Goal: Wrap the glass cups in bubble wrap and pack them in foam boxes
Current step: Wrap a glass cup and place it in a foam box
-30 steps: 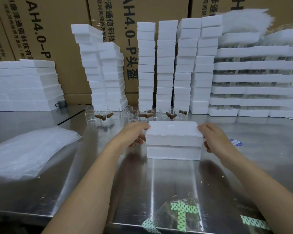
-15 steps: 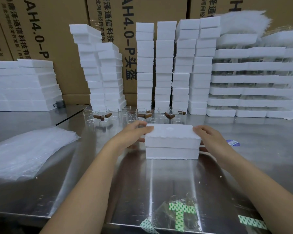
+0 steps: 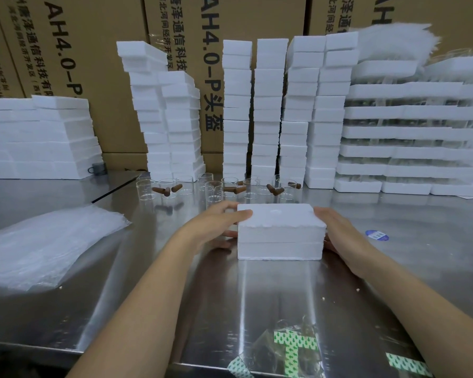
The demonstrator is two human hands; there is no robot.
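Foam box [image 3: 280,242] closed, lid [image 3: 276,216] on, sits on bench [image 3: 257,296] centre front. Left grip [image 3: 216,225] clasps left side, thumb over lid edge; right grip [image 3: 336,231] wraps right side, likely seating lid square before moving. Glass cups [image 3: 213,190] wait unwrapped behind box; bubble wrap [image 3: 47,241] far left.

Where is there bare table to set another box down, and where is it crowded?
Bare steel: between the foam box and the green tape at the near edge, and right of the box around the blue sticker. Crowded: glass cups behind the box, bubble wrap at left.
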